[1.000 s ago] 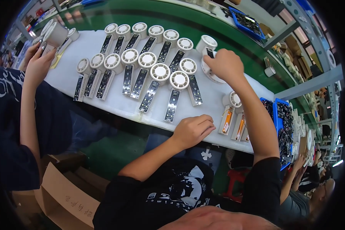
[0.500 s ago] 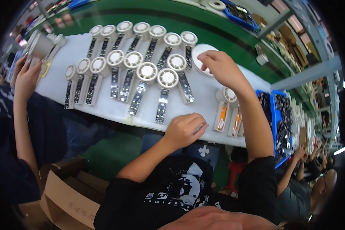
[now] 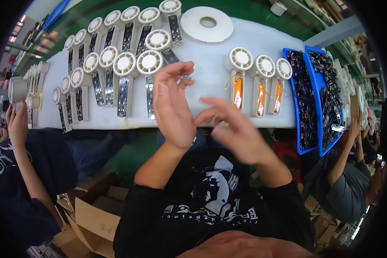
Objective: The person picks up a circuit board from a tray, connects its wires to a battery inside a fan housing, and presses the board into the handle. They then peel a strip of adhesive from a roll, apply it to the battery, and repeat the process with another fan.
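My left hand [image 3: 175,107] is raised over the table's front edge, fingers curved and apart, with nothing visible in it. Close beside its palm is my right hand [image 3: 241,135], smeared by motion; whether its fingers hold anything is unclear. Partly behind the left hand, a small white handheld fan [image 3: 149,62] lies with a dark circuit strip along its handle. Several similar fans [image 3: 124,64] lie in rows to the left. To the right are three fans [image 3: 241,59] whose open handles show orange battery cells [image 3: 238,91]. A white tape roll [image 3: 193,30] lies flat at the back.
Blue trays [image 3: 303,103] full of dark circuit strips stand at the table's right end. At the left, a co-worker's hand [image 3: 18,127] holds a white part. Cardboard boxes [image 3: 94,219] stand below on the left. Another person's arms [image 3: 348,146] show at the far right.
My right hand has come back from the tape roll to beside my left hand. The left hand has risen and uncurled from a closed shape. The view has shifted, uncovering the roll and the right-hand fans.
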Demonstrator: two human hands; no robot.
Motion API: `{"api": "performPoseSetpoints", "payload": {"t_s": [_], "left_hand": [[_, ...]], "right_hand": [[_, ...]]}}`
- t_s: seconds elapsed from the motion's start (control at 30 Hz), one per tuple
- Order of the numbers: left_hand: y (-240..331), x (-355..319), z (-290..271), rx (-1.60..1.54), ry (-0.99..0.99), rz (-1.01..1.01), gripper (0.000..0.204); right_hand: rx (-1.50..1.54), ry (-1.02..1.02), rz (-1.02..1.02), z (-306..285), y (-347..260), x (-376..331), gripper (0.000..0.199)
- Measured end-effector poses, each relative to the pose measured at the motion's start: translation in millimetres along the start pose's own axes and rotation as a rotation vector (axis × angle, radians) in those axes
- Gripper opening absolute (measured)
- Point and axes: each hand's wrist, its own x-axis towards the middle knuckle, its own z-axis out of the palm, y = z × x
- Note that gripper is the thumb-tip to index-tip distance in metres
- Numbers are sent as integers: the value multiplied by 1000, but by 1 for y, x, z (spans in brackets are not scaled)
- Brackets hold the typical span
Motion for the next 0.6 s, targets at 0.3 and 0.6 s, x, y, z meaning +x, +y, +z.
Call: {"api": "performPoseSetpoints", "payload": {"t_s": [0.3, 0.6], "left_hand": [[-21, -7, 17, 252, 64, -3, 58], [-40, -17, 48, 305, 91, 58, 69]], "right_hand": [[-357, -105, -232, 7, 30, -34, 90], [-270, -29, -276, -13, 35, -27, 100]]}}
